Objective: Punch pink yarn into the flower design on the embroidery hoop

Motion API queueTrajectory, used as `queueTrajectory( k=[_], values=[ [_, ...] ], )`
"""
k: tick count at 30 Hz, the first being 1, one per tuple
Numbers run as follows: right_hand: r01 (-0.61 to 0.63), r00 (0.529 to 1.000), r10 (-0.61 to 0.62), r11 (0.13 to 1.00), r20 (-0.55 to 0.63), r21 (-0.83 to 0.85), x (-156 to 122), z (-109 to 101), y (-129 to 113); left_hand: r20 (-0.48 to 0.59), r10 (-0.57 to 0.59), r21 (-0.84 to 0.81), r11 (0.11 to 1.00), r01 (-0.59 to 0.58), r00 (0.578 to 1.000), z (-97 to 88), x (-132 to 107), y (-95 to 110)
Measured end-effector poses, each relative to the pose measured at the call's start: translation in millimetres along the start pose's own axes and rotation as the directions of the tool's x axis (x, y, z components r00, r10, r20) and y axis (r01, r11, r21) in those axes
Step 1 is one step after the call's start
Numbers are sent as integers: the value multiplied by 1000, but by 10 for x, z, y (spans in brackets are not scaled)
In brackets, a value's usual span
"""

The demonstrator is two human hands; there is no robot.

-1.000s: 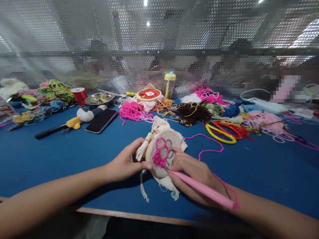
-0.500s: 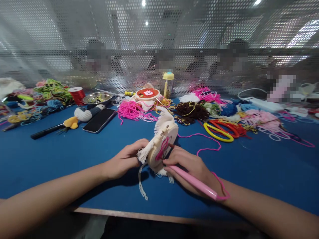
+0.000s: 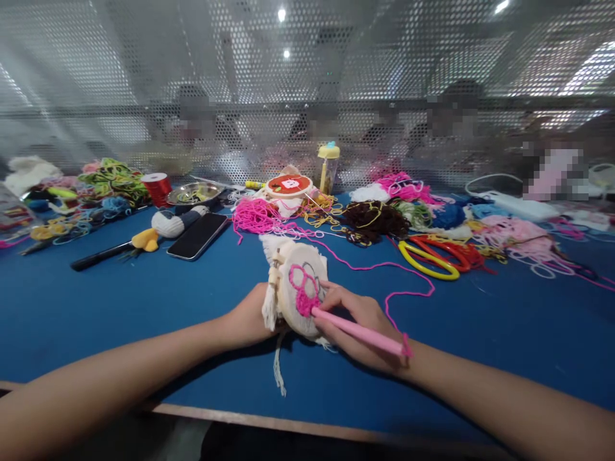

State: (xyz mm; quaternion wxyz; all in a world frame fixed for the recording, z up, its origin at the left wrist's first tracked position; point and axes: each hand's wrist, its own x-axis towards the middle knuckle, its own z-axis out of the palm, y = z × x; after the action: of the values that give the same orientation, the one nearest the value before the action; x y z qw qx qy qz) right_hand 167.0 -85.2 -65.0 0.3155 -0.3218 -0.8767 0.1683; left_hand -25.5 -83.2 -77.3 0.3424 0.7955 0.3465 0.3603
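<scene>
My left hand [image 3: 252, 315] grips the left edge of a small round embroidery hoop [image 3: 300, 262], its fingers partly hidden behind the frayed cloth. The hoop is tilted up towards me, its metal screw at the upper left. On the white fabric, pink loops fill one petal of a flower and outline others; grey lines mark more petals. In my right hand [image 3: 360, 320] is a pink punch needle [image 3: 358, 330], its tip end at the filled petal. Pink yarn [image 3: 369, 266] runs from the handle's rear end across the table to a pink heap.
A phone [image 3: 199, 237], a black-handled tool [image 3: 103, 255] and a white yarn ball [image 3: 168, 224] lie at left. Behind are a red-faced hoop [image 3: 289, 186], a yellow-lidded bottle [image 3: 328, 168] and dark brown yarn [image 3: 377, 219]. Yellow [image 3: 427, 261] and red rings lie at right.
The embroidery hoop has turned so its front faces me more squarely, showing the flower. My right hand has moved slightly left with the punch needle, which now lies flatter.
</scene>
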Motion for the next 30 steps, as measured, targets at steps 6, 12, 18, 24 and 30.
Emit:
queueTrajectory(
  k=[6,12,18,24,30],
  values=[
    [-34,997,31,998,66,46,-10,-27,-1,-60,-10,-72,997,6,998,10,0,39],
    [-64,993,53,993,107,97,-29,-30,11,-88,-1,-78,997,-6,996,26,3,25],
    [-187,974,161,967,159,172,-44,-35,29,-41,85,-65,994,-88,996,26,7,-60],
    [-233,964,197,950,179,209,-27,-50,39,-42,23,-68,997,-26,999,-10,-11,59],
    [-225,967,188,949,175,222,-18,-52,50,-42,-11,-73,997,8,999,-37,-46,36]
  ],
)
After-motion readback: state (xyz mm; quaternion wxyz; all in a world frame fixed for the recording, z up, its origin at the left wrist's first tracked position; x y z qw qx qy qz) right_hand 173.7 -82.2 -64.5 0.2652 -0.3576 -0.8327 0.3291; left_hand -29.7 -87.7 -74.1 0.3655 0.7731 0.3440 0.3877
